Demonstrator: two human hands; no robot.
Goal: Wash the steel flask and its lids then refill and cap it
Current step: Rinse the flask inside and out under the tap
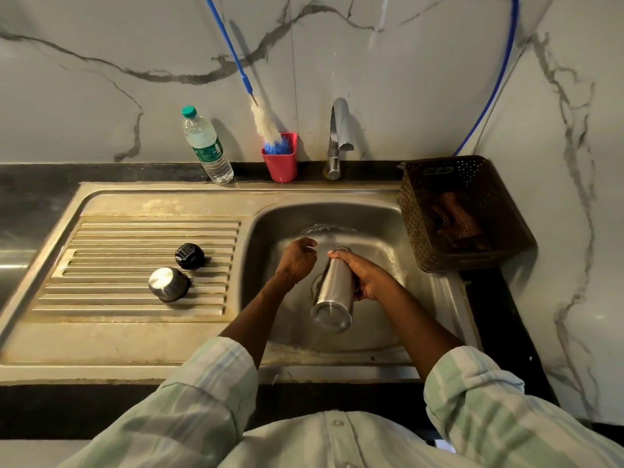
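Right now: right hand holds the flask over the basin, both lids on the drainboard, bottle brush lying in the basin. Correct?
Not quite. The head view shows the bottle brush standing in the red cup by the tap, not in the basin. The rest holds: right hand holds the flask, and steel lid and black lid sit on the drainboard.

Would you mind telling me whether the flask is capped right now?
Uncapped: the flask has a bare mouth, and both lids sit on the drainboard.

Only the plastic water bottle (pixel 206 146) standing far beyond and left of the left hand's grip carries print: a green label with white markings, too small and blurred to read. No other text, brand, number or sign is legible anywhere.
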